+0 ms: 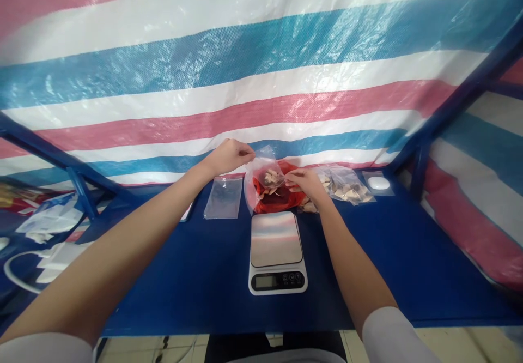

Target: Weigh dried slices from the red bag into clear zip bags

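My left hand [231, 157] pinches the upper corner of a small clear plastic bag [265, 158]. Pale brown dried slices [273, 177] sit in the bottom of that bag, which hangs tilted over an open red bag [275, 206]. With fingers closed, my right hand [304, 183] grips the clear bag's other side. More slices show inside the red bag, and a whitish plastic edge [250, 188] runs along its left. Just in front stands a white kitchen scale [277, 243] with a bare, shiny plate; no digits can be read on its display.
Flat clear bags [224, 198] lie left of the red bag, beside a partly hidden phone-like object [187, 213]. Filled clear bags [347, 185] and a white round object [378, 182] on a clear packet are at right. Blue frame bars [445, 104] flank the blue table [183, 292].
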Demonstrator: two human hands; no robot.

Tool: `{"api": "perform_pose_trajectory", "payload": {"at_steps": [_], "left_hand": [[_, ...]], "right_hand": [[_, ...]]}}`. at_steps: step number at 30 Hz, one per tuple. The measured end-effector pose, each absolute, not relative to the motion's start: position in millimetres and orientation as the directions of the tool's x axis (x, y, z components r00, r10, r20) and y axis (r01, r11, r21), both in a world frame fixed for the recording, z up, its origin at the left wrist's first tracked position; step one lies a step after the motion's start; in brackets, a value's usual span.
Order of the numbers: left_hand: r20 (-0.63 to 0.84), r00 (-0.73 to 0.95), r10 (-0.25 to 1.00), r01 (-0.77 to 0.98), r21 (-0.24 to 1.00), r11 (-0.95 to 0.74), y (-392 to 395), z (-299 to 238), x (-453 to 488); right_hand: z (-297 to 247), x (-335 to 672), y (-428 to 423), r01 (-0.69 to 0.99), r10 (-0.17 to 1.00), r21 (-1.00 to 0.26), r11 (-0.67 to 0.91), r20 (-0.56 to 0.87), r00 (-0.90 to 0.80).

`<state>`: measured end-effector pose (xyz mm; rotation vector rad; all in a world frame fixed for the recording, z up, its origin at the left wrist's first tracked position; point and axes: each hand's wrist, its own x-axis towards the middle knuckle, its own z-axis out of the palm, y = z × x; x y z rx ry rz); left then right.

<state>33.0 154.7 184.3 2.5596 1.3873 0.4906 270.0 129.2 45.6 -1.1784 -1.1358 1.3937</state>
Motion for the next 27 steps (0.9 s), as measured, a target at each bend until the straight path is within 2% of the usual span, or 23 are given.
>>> {"api": "perform_pose_trajectory", "payload": {"at_steps": [11, 19, 27], "left_hand": [[0.196, 0.535, 0.822, 0.737, 0.367, -0.568, 152, 183, 47], [0.115, 0.550, 0.827, 0.771, 0.309, -0.556, 156, 176, 44], [0.187, 0.549, 0.814, 0.769, 0.269, -0.580, 158, 179, 41]], "right_hand": [[49, 282, 128, -0.024, 0.990, -0.992, -0.126, -0.124, -0.065], [43, 273, 130, 0.052, 0.987, -0.989, -0.138, -0.142, -0.081], [49, 262, 127, -0.032, 0.972, -0.976, -0.217, -0.213, -0.103]]}}
